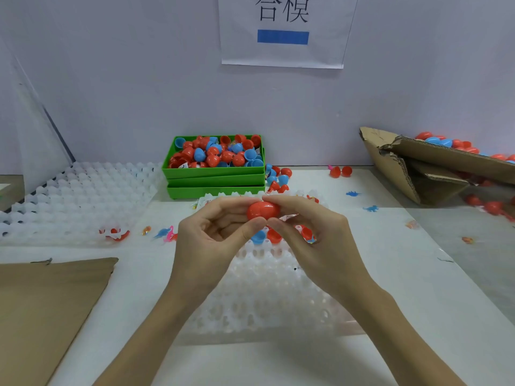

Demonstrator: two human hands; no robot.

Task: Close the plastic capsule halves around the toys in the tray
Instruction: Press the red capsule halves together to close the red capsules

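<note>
Hands (220,227) pinching red capsule (263,210) above tray (267,296)

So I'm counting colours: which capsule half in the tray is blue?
The leftmost half, just under the left hand; the halves beside it are red.

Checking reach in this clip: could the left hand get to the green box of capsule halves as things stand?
Probably not at once: the left hand and right hand both pinch the red capsule. Once freed, the path to the green box looks open.
</note>
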